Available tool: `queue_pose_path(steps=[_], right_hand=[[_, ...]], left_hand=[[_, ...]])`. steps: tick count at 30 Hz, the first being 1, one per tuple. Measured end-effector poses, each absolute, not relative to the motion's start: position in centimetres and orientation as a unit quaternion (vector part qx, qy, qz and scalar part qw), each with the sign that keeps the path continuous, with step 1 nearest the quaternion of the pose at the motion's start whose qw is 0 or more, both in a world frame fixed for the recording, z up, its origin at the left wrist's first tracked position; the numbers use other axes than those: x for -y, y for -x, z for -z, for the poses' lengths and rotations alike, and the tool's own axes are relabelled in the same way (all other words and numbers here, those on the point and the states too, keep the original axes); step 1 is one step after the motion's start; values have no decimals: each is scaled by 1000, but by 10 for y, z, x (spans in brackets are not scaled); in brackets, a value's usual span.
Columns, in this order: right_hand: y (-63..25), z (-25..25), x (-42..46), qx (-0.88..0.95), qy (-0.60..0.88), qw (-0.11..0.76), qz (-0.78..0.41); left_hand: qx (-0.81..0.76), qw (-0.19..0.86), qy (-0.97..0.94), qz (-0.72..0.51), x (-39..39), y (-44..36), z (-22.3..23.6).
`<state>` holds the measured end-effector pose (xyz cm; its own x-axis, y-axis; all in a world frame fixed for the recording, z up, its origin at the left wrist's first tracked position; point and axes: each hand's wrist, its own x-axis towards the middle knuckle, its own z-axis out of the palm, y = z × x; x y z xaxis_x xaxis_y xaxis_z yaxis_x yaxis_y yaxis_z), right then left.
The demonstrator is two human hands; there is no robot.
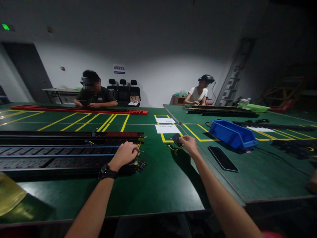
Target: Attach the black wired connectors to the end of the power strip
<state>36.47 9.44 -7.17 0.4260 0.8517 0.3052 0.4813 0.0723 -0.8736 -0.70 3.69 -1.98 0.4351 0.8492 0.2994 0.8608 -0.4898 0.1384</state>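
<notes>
Long black strips [59,161] lie along the left part of the green worktop [153,195], running out past the left edge of view; their right ends stop well short of the worktop's seam [218,170]. Between those ends and the seam, green surface stretches down to the near edge, giving the forearms room. The left hand [126,152] rests over the strips' right ends, fingers curled; whether they pinch the thin wire there I cannot tell. The right hand [190,144] pinches a flat black piece [176,139] between thumb and fingers, left of the seam and near a yellow-taped rectangle.

Yellow tape lines [106,123] mark the worktop toward its far side; behind stands a pale wall [148,62] in dim light.

Counted: two people across the worktop, three black chairs [123,93] by the wall, two white sheets [168,129] at the taped rectangle, and, right of the seam, one phone [223,159] and one blue bin [229,133].
</notes>
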Motion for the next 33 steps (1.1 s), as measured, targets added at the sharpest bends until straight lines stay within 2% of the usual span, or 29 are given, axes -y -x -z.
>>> queue_pose_path(steps=[4,10,14,22,33], right_hand=[[-326,62,-78,560,564,550,-259],[-245,58,-45,710,495,466,-184],[-211,62,-40,757,462,423,-187],[-200,70,-37,754,457,404,-243],[-199,73,-38,727,375,384,-428]], left_hand=[[505,17,846,172,-37,7,22],[509,21,842,175,-36,6,25],[508,27,844,171,-36,5,25],[508,24,845,163,-35,3,22],[515,26,843,153,-31,1,17]])
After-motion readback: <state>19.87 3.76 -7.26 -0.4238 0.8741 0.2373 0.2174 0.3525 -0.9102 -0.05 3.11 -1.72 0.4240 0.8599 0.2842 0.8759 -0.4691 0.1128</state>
